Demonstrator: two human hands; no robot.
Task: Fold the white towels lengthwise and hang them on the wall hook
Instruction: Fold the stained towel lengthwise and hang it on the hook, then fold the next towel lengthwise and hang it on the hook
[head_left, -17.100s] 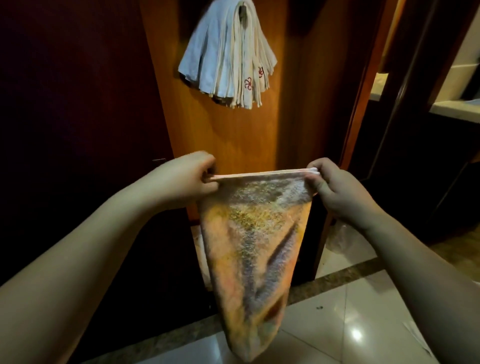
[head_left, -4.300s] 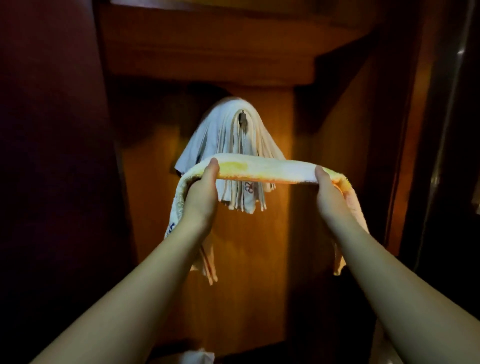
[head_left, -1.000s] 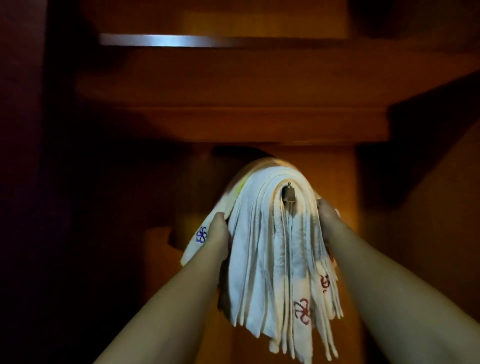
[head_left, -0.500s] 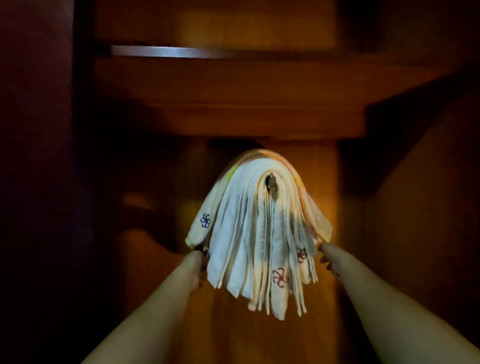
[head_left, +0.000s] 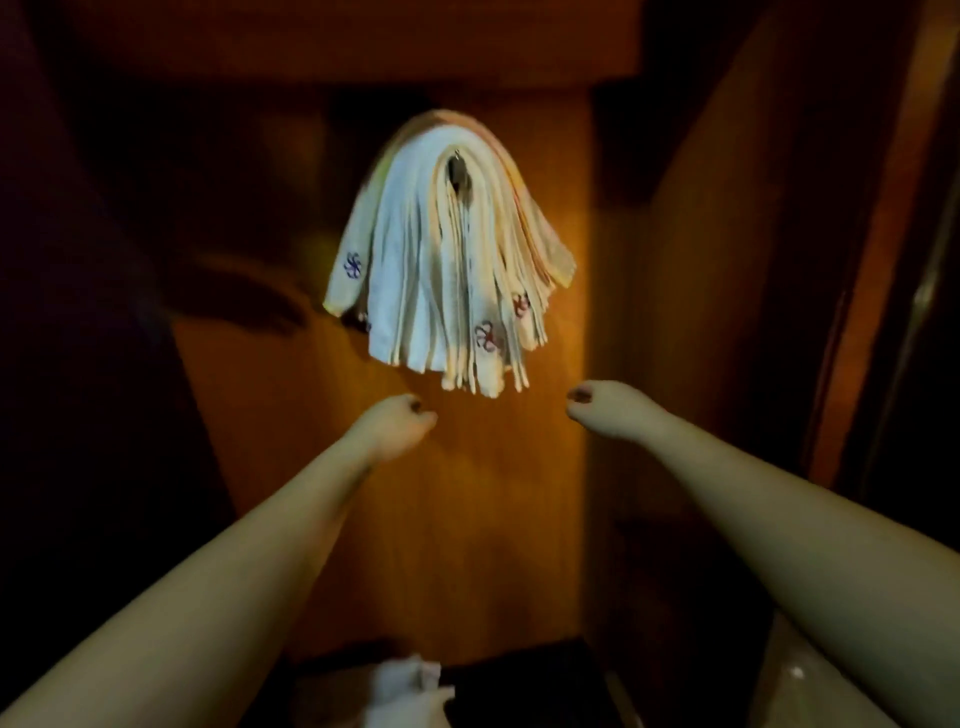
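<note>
A thick bundle of folded white towels (head_left: 447, 270) hangs over a metal wall hook (head_left: 457, 169) on the orange wooden panel (head_left: 415, 519). Small red and blue flower marks show near the towel ends. The outermost towel has an orange-tinted edge. My left hand (head_left: 395, 423) is below the bundle's left side, fingers curled in, holding nothing. My right hand (head_left: 605, 405) is below and to the right, also curled and empty. Neither hand touches the towels.
A dark wooden shelf overhangs the hook at the top. Dark cabinet walls close in on the left and right. At the bottom, a white cloth (head_left: 410, 691) lies low down, and pale tiled floor (head_left: 795, 675) shows at the lower right.
Both hands have dropped away from the towel bundle and no longer touch it. The view has tilted down, so the bundle sits higher in frame.
</note>
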